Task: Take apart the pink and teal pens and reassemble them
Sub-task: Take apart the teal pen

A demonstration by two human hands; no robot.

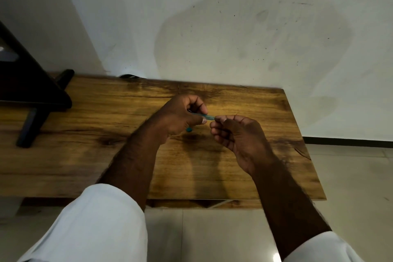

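While the left hand [182, 115] grips the pen [207, 116], the right hand [236, 134] pinches its end, both over the counter [85, 134], well inside its edges.

Pen [207, 116] between hands [180, 115] [240, 136], above table [85, 155] (stand [32, 91] far left).

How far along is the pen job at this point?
Done: nothing confirmable; no pink pen in view. In hand: left hand and right hand pinch the teal pen over the table; a teal piece shows under the left hand. Left: likely reassembly and the pink pen.
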